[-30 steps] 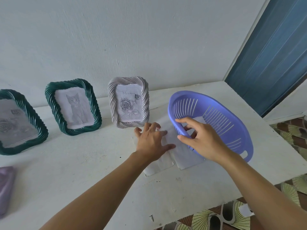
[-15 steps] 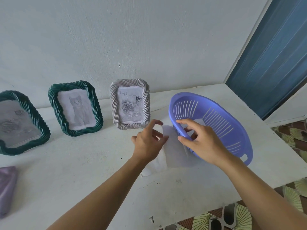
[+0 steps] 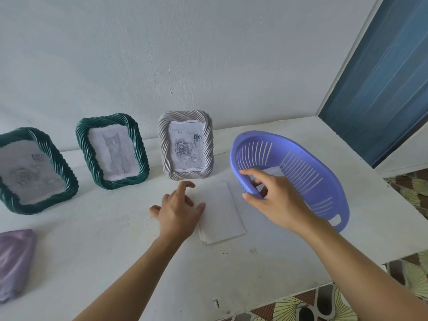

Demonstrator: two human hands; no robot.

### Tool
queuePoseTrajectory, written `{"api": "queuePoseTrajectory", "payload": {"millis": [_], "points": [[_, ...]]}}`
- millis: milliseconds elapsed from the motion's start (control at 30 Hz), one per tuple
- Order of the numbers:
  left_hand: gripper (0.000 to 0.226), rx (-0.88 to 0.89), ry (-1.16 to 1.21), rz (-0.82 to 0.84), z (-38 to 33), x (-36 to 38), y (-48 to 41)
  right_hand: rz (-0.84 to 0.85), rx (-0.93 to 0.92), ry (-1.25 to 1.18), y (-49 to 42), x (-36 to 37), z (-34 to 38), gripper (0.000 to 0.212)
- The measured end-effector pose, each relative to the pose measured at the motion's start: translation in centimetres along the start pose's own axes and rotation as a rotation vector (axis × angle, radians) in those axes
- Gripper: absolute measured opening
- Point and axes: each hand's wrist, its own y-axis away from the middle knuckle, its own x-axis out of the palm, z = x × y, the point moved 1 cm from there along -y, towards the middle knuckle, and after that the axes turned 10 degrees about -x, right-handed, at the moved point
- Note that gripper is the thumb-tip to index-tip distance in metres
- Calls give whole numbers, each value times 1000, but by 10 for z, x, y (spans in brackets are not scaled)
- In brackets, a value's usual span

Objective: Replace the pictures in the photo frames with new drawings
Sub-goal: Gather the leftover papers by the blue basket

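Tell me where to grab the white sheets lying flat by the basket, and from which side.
Probably the near edge of the white sheets, from the person's side: they lie flat, their layers fan slightly at that edge, and the basket crowds the far right corner.

The violet-blue slotted plastic basket (image 3: pixel 278 141) looks smooth, with a soft shine. The dark green twisted-rope cat frame (image 3: pixel 141 158) and the dark green twisted-rope rose frame (image 3: pixel 69 181) are glossy, with bright light on the ridges. The pale grey twisted-rope frame (image 3: pixel 208 147) shines less. The white paper sheets (image 3: pixel 222 209) are matt. The white painted desk (image 3: pixel 104 262) is matt, a little rough and speckled. The purple cloth (image 3: pixel 14 262) has a satin sheen.
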Motion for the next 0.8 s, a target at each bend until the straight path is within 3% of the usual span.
{"api": "queuePoseTrajectory", "payload": {"millis": [167, 333, 800], "points": [[50, 152, -152, -74, 8, 7, -2, 8, -27, 18, 0, 7, 5, 44], [60, 155, -338, 0, 3, 3, -14, 5, -39, 23, 0, 14, 10, 46], [53, 145, -475, 217, -21, -6, -37, 6, -20, -2, -3, 22, 13, 40]]}}
